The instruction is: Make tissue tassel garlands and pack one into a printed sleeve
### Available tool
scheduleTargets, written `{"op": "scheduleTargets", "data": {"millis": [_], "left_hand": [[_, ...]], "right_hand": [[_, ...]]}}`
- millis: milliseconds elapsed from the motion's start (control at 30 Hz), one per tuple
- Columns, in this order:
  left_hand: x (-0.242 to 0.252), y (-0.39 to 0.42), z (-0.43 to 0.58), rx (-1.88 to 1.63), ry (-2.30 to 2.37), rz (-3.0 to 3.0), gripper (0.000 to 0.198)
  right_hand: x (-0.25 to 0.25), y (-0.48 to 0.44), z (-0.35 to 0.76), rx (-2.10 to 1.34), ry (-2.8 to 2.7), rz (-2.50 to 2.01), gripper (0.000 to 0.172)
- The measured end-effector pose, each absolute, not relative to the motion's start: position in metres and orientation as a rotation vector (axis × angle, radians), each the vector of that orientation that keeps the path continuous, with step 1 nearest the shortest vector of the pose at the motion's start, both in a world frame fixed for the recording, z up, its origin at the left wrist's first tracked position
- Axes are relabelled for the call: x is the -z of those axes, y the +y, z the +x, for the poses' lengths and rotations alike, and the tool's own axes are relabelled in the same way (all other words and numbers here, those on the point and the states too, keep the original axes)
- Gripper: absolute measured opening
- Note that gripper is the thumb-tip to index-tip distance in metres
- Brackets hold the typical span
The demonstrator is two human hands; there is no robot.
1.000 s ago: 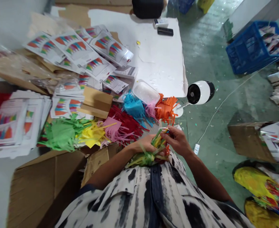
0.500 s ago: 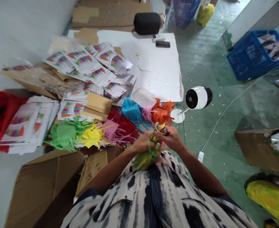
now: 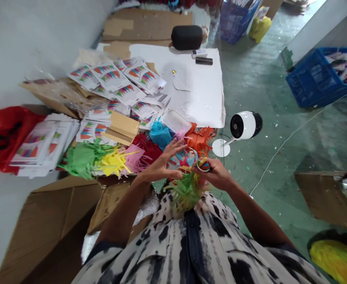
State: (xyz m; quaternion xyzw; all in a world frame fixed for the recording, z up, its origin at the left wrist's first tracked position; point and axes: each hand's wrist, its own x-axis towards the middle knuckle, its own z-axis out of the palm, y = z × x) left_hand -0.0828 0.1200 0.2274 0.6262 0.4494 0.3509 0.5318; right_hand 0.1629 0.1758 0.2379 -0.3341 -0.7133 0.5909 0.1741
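My right hand (image 3: 216, 173) pinches the top of a bundle of coloured paper fringe tassels (image 3: 185, 189), green and yellow strips hanging toward my chest. My left hand (image 3: 164, 161) is beside it with fingers spread, thumb and forefinger near the bundle's upper end. It hovers above loose piles of fringe on the table: green (image 3: 79, 159), yellow (image 3: 112, 163), pink (image 3: 135, 157), dark red (image 3: 145, 144), blue (image 3: 160, 134) and orange (image 3: 201, 138).
Printed packaging cards (image 3: 111, 77) lie in stacks at left. A clear plastic tub (image 3: 176, 120), a white board (image 3: 197, 86), a small white fan (image 3: 244, 125) and cardboard boxes (image 3: 52, 213) surround me. Blue crates (image 3: 318, 79) stand on the green floor.
My left hand has let go of the bundle and opened its fingers, lifting forward over the piles. The right hand keeps its pinch. The camera tilted up slightly.
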Motion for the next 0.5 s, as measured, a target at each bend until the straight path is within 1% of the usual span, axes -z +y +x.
{"op": "scheduleTargets", "data": {"millis": [67, 100, 167, 267, 300, 433, 500], "left_hand": [[-0.23, 0.117, -0.079, -0.854, 1.024, 1.463, 0.106], [-0.229, 0.115, -0.071, -0.827, 0.958, 1.419, 0.108], [-0.22, 0.107, -0.05, -0.774, 0.832, 1.283, 0.107], [-0.201, 0.091, -0.018, -0.82, 0.803, 1.028, 0.102], [-0.195, 0.086, -0.01, -0.844, 0.82, 0.955, 0.095], [-0.18, 0.072, 0.011, -0.83, 0.9, 0.816, 0.046], [-0.178, 0.069, 0.016, -0.821, 0.922, 0.777, 0.037]], "right_hand": [[-0.244, 0.174, 0.166, -1.69, -2.051, -0.89, 0.036], [-0.246, 0.172, 0.167, -1.693, -2.063, -0.859, 0.034], [-0.249, 0.169, 0.171, -1.667, -2.07, -0.835, 0.031], [-0.251, 0.165, 0.178, -1.612, -2.039, -0.864, 0.029], [-0.251, 0.163, 0.181, -1.61, -2.029, -0.869, 0.029], [-0.244, 0.156, 0.188, -1.659, -1.993, -0.872, 0.03], [-0.24, 0.153, 0.189, -1.698, -1.947, -0.903, 0.034]]}}
